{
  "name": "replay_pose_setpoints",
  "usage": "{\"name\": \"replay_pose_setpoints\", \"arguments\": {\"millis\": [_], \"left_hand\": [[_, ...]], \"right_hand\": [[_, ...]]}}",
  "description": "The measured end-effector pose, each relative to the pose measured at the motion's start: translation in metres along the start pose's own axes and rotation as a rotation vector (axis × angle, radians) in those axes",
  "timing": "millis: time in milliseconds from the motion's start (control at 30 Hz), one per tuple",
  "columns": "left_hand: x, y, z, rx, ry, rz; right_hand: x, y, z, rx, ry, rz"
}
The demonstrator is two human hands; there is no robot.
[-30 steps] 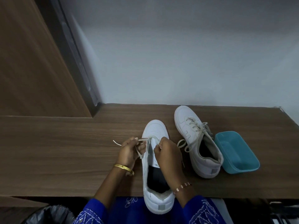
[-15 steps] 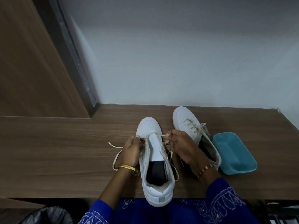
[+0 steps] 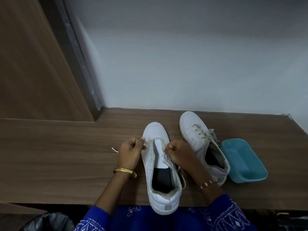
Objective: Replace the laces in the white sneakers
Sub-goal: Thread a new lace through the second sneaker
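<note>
Sneakers on wooden counter against grey wall

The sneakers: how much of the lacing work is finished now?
Done: the far sneaker looks fully laced. In hand: the left hand and right hand each pinch the lace at the near sneaker's front eyelets. Left: its higher eyelets look empty.

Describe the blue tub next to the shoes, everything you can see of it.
The teal plastic tub is a shallow rectangular container with rounded corners and a smooth, slightly glossy look. It sits upright and open on the wooden table, at the far right, tilted diagonally to the table edge. Nothing shows inside it. The heel of the laced sneaker lies right against its left side; neither hand touches it.
</note>
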State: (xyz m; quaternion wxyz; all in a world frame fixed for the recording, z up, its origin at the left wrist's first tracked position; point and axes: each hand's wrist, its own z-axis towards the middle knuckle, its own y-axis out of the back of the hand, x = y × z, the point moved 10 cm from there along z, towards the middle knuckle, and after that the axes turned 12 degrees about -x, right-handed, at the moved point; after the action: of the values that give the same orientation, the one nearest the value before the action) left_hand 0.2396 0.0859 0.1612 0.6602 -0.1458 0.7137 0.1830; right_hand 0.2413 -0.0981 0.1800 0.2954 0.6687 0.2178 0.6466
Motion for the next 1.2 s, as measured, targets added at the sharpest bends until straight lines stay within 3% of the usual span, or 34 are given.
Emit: {"name": "replay_pose_setpoints", "arguments": {"millis": [100, 233, 400, 467, 633, 700, 833, 933, 1033, 1100, 1200], "left_hand": [[-0.008, 0.005, -0.002, 0.019, -0.090, 0.074], [-0.015, -0.003, -0.009, 0.119, -0.150, 0.104], [-0.036, 0.000, -0.007, 0.030, -0.301, 0.585], [-0.043, -0.002, -0.007, 0.045, -0.310, 0.650], [-0.076, -0.039, -0.026, 0.288, -0.397, 0.303], [-0.083, -0.055, -0.032, 0.388, -0.402, 0.242], [-0.083, -0.055, -0.025, 0.383, -0.377, 0.193], [-0.074, -0.038, -0.010, 0.293, -0.213, -0.007], [-0.032, -0.015, 0.011, 0.136, 0.176, -0.254], [-0.003, -0.005, 0.016, 0.076, 0.364, -0.300], [0.014, 0.003, 0.015, 0.014, 0.436, -0.249]], "right_hand": [[-0.001, 0.008, -0.001, -0.049, 0.004, -0.092], [0.023, 0.033, 0.003, -0.114, 0.011, 0.057], [0.053, 0.068, 0.008, -0.181, 0.001, 0.261], [0.057, 0.070, 0.006, -0.138, -0.044, 0.330], [0.088, 0.061, 0.001, 0.023, 0.021, 0.413], [0.093, 0.065, 0.002, 0.005, 0.041, 0.432], [0.087, 0.090, 0.002, -0.090, 0.056, 0.422], [0.071, 0.103, 0.003, -0.064, 0.042, 0.335], [0.055, 0.116, 0.005, -0.033, 0.007, 0.282], [0.049, 0.128, 0.008, -0.061, -0.003, 0.281], [0.046, 0.140, 0.012, -0.088, 0.026, 0.248]]}}
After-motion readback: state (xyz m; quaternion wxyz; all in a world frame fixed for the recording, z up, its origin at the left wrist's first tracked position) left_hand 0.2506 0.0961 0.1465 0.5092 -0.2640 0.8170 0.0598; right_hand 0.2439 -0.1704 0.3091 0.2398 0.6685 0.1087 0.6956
